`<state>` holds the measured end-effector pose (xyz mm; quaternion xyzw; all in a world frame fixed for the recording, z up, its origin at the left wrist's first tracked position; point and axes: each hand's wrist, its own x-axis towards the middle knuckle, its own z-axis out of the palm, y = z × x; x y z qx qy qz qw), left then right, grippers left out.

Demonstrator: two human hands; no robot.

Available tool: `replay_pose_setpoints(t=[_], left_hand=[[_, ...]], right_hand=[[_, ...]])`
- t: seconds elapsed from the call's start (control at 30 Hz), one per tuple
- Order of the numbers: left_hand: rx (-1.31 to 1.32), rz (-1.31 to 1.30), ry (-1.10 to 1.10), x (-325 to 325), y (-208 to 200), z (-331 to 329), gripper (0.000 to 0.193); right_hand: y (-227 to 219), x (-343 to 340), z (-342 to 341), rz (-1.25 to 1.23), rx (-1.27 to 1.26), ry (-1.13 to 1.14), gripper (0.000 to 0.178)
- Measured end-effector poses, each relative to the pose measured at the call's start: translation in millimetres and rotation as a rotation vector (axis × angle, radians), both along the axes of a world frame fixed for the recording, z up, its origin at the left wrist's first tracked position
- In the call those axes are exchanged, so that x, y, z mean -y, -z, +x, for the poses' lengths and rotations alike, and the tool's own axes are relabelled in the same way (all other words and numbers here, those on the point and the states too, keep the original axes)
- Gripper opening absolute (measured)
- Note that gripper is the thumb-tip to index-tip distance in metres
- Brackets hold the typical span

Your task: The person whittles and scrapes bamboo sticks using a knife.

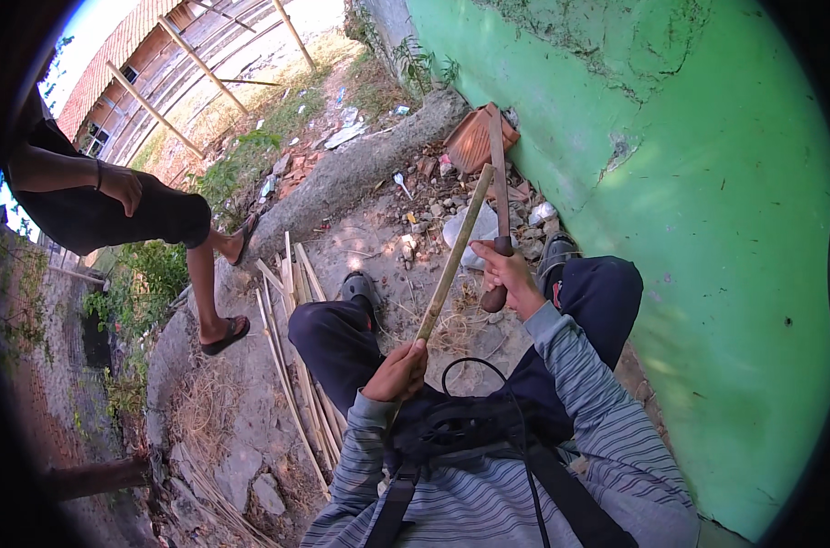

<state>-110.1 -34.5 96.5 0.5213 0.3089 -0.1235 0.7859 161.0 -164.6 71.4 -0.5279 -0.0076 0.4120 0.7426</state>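
Observation:
My left hand (397,372) is closed around the lower part of a long bamboo strip (455,251), which slants up and away to the right. In my right hand (513,281) is the dark brown handle of a machete (500,183). Its long, rusty-looking blade points away from me, beside the strip's upper end. My right index finger reaches toward the strip; whether it touches, I cannot tell. Between my knees lie thin pale shavings (460,324). Left of my leg, several split bamboo strips (298,365) are spread on the ground.
A green wall (725,274) rises close on my right. Ahead are rubble (424,196), an orange-brown clay tile (470,140) and a whitish plastic bag (470,233). A raised concrete edge (342,175) curves across. To the left stands another person (104,187) in dark shorts and sandals.

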Motion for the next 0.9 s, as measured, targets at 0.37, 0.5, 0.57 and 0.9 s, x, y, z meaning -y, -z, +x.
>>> replay_pose_setpoints(t=[0.37,0.5,0.57,0.9], left_hand=[[0.046,-0.061,0.147,5,3,33,0.038],[0.077,0.203,0.069,21,5,42,0.031],[0.288,0.297,0.049,22,31,44,0.028],[0.177,0.361,0.283,21,10,54,0.045]], right_hand=[[10,22,5,0.086,-0.020,0.100,0.027],[8,27,-1,0.023,0.042,0.198,0.026],[1,31,-6,0.006,0.062,0.207,0.026],[10,52,-36,-0.053,0.231,0.147,0.022]])
